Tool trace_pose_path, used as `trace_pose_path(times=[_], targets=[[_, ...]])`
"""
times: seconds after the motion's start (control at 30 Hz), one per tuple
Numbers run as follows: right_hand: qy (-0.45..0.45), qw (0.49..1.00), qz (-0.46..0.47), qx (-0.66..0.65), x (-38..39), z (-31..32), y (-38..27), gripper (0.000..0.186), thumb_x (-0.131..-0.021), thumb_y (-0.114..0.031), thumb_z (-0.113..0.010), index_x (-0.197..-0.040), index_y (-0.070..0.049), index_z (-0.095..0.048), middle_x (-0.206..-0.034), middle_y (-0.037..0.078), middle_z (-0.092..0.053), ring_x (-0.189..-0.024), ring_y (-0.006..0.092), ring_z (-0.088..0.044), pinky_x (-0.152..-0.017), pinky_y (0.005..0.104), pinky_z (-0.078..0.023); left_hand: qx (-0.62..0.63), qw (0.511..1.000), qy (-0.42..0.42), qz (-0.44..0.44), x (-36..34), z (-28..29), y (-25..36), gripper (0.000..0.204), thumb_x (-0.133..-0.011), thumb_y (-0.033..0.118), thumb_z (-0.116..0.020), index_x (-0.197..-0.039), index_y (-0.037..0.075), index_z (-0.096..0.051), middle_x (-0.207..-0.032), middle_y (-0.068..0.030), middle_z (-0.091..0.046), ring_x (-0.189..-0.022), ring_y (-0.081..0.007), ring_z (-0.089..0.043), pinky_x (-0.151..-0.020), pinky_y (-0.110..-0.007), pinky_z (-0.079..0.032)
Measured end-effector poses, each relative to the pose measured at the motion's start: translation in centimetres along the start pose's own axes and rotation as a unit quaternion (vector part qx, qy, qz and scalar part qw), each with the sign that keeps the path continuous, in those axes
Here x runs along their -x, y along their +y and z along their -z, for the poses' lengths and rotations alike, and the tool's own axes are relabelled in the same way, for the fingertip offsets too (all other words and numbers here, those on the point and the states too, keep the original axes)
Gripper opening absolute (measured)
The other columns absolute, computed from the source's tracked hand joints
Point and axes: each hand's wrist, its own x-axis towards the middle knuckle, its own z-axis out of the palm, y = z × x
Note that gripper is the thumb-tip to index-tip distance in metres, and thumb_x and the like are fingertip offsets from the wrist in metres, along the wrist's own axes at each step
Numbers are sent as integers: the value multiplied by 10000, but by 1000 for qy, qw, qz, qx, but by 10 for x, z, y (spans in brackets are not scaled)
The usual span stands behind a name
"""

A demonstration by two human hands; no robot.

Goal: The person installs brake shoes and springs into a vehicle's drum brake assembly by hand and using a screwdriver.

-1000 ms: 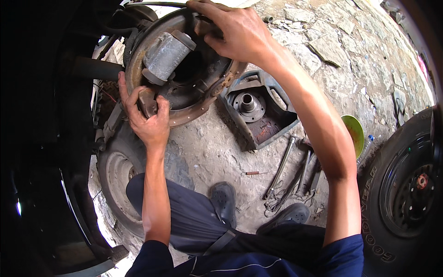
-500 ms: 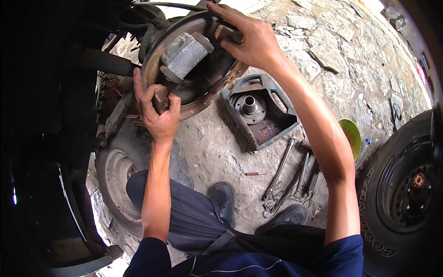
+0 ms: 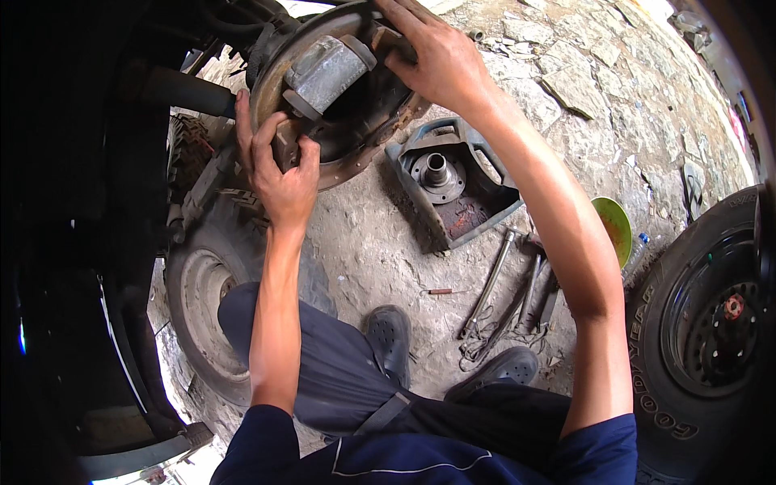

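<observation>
A rusty round drum brake backing plate point(image 3: 265, 77) fills the upper left, mounted under the vehicle. At its middle is a silver cylindrical metal piece point(image 3: 329, 74) with wider ends. A curved, rust-brown brake shoe point(image 3: 352, 167) with small holes runs along the plate's near and right side. My left hand point(image 3: 283, 174) pinches the shoe's left end between thumb and fingers, its index finger reaching up the plate's edge. At the shoe's far right end, my right hand point(image 3: 444, 65) grips with the thumb inside and the fingers over the rim, their tips cut off by the frame.
Below the brake, a cut-open plastic jug point(image 3: 444, 230) holds a flanged metal hub point(image 3: 437, 174). A small spring point(image 3: 440, 291), wrenches point(image 3: 489, 283), a green bowl point(image 3: 616, 230) and a plastic bottle point(image 3: 636, 252) lie rightward. Tires stand at left point(image 3: 190, 339) and right point(image 3: 659, 339).
The view has tipped a little, so the brake and floor things sit slightly higher in it. Both hands keep their hold at the two ends of the shoe.
</observation>
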Motion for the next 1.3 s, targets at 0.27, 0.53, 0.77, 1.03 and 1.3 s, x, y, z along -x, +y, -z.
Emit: trace_pose_path(times=[0.27, 0.53, 0.77, 1.03, 1.3], targets=[[5, 995, -34, -94, 12, -2, 5, 754, -842, -173, -651, -1498, -56, -298, -1458, 242, -416, -1316, 405, -444, -1071, 428, -395, 25, 999, 17, 22, -4, 3, 7, 567, -761, 22, -712, -1287, 60, -504, -1481, -223, -380, -1371, -381, -383, -1114, -448, -348], [337, 738, -494, -314, 91, -64, 24, 419, -957, -369, -514, -775, 2, -587, -720, 70, -578, -622, 151, -486, -630, 343, -429, 55, 998, 6, 4, -2, 6, 3, 644, -780, 177, -778, -1331, 51, -468, -1478, -232, -379, -1361, -374, -391, -1110, -443, -344], [299, 612, -591, -431, 137, -154, -29, 333, -997, -323, -543, -923, -1, -588, -768, 57, -594, -566, 143, -562, -501, 273, -457, 320, 940, 33, 113, 2, 10, -1, 508, -967, 215, -577, -1366, -31, -381, -1482, -230, -372, -1340, -308, -415, -1127, -424, -316], [85, 767, -598, -217, 115, -151, -49, 660, -873, -632, -601, -759, 10, -705, -634, 52, -648, -596, 132, -615, -613, 296, -496, 264, 912, 38, 313, 31, 15, -4, 791, -963, 520, -489, -1390, -117, -298, -1316, -258, -479, -1198, -303, -499, -1025, -390, -375], [-1, 839, -531, -117, 92, -135, -53, 542, -915, -465, -571, -830, 57, -692, -779, 304, -649, -812, 450, -666, -751, 476, -503, 191, 952, 18, 240, 64, -8, -22, 1079, -838, 696, -575, -1385, -135, -154, -1315, -301, -406, -1197, -355, -473, -998, -443, -396]])
